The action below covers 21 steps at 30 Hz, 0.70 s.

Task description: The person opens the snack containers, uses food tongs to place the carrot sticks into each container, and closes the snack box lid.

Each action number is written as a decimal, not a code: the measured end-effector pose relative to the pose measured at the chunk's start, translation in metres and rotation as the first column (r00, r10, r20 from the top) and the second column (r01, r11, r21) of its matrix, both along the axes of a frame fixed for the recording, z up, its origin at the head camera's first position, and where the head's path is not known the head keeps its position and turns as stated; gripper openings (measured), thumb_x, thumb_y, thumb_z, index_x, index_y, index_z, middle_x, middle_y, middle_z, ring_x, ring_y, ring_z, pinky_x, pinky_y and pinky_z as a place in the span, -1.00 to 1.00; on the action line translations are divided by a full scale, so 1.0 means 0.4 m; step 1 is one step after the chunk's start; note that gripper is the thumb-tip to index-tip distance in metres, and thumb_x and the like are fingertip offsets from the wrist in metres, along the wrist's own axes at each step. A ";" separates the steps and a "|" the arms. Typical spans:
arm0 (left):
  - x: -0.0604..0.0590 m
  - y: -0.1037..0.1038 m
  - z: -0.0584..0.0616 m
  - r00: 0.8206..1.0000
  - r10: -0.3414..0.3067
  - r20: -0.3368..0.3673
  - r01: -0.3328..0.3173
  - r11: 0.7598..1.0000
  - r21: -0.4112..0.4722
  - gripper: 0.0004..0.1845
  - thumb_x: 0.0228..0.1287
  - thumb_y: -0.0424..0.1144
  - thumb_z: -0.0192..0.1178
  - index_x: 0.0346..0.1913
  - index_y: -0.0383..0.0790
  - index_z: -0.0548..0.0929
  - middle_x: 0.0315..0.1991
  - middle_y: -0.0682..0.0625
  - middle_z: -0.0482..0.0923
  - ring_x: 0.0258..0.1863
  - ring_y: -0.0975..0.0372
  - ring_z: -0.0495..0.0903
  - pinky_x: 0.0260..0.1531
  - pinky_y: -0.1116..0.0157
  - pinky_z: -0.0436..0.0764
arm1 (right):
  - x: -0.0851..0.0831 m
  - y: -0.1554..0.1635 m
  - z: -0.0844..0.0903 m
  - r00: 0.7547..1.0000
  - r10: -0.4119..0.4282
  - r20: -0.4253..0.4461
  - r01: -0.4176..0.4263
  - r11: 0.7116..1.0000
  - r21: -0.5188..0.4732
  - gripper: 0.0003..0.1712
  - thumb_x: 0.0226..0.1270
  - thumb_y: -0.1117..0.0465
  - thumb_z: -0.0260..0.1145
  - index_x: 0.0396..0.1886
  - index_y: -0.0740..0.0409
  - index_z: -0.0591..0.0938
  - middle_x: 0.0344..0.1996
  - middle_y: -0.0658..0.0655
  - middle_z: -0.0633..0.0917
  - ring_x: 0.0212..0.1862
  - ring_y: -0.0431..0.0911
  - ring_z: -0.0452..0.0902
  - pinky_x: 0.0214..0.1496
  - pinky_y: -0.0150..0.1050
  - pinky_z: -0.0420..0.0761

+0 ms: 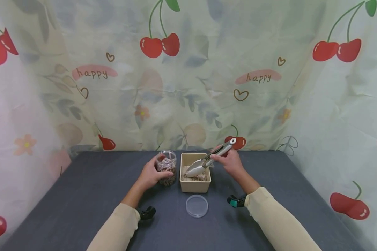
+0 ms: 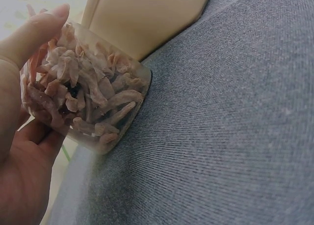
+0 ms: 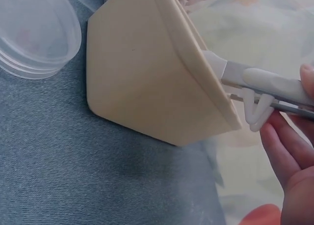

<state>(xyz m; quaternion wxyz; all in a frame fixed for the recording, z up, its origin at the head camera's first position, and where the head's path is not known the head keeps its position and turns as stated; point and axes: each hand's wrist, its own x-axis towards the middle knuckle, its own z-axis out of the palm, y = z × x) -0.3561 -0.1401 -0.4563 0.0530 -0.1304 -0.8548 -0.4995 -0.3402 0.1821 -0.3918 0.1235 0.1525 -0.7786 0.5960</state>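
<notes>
A clear plastic jar [image 1: 166, 168] [image 2: 86, 99], filled with pinkish-brown dried pieces, stands on the dark grey table [image 1: 270, 195]. My left hand [image 1: 150, 174] [image 2: 19, 151] grips it from the left side. Right beside the jar sits a beige square tub [image 1: 195, 186] [image 3: 147, 82] holding more of the pieces. My right hand [image 1: 230, 161] [image 3: 289, 151] holds white and grey tongs [image 1: 208, 159] [image 3: 265, 87], and their tips dip into the tub. Whether the tips pinch a piece is hidden.
The jar's clear round lid [image 1: 197, 205] [image 3: 34, 33] lies on the table just in front of the tub. A cherry-print cloth [image 1: 188, 76] closes off the back and both sides of the table.
</notes>
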 end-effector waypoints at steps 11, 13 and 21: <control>-0.001 0.001 0.006 1.000 0.000 0.009 0.001 1.000 -0.010 -0.05 -0.08 -0.01 0.56 0.38 -0.19 0.35 0.26 -0.15 0.41 0.10 0.03 0.45 0.04 0.02 0.44 | -0.041 0.015 0.006 0.997 -0.072 -0.016 0.071 0.996 -0.057 -0.65 0.16 0.37 0.45 -0.10 0.40 0.55 -0.23 0.24 0.72 -0.29 -0.24 0.62 -0.24 -0.36 0.58; -0.001 0.001 0.006 1.000 0.000 0.012 0.000 1.000 -0.011 -0.06 -0.08 -0.01 0.56 0.38 -0.19 0.35 0.26 -0.15 0.41 0.10 0.03 0.45 0.04 0.02 0.44 | -0.041 0.016 0.019 0.997 -0.071 -0.017 0.070 0.996 -0.064 -0.66 0.17 0.38 0.44 -0.10 0.41 0.55 -0.22 0.24 0.71 -0.29 -0.25 0.61 -0.22 -0.36 0.58; 0.003 0.003 0.004 1.000 0.000 -0.004 0.000 1.000 0.001 -0.07 -0.08 -0.05 0.56 0.37 -0.22 0.36 0.24 -0.18 0.42 0.08 0.02 0.47 0.02 0.03 0.45 | -0.028 0.011 0.088 0.997 -0.073 -0.015 0.071 0.993 -0.090 -0.63 0.19 0.39 0.42 -0.05 0.45 0.53 -0.21 0.24 0.72 -0.27 -0.28 0.60 -0.22 -0.39 0.56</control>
